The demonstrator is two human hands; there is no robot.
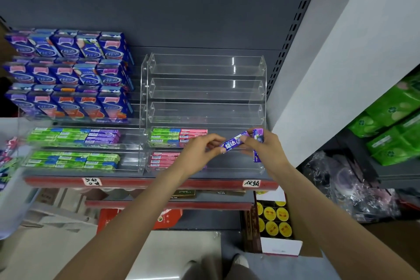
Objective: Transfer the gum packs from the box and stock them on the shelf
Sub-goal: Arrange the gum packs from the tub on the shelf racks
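Note:
My left hand (pixel 200 152) pinches the left end of a purple gum pack (pixel 233 143) held flat in front of the clear acrylic rack (pixel 261 106). My right hand (pixel 266 147) touches that pack's right end and also grips more purple packs (pixel 258 137) standing upright in its fingers. Green and pink gum packs (pixel 172 136) lie in the rack's second lowest tier, and pink packs (pixel 162 160) in the lowest. The three upper tiers hold nothing. The box the packs come from cannot be made out.
A second acrylic rack (pixel 75 141) to the left holds green and purple gum packs, with blue cartons (pixel 68 75) stacked behind. A red shelf edge (pixel 147 182) runs below. A carton of yellow-lidded jars (pixel 275 218) sits on the floor, green packages (pixel 391 120) at right.

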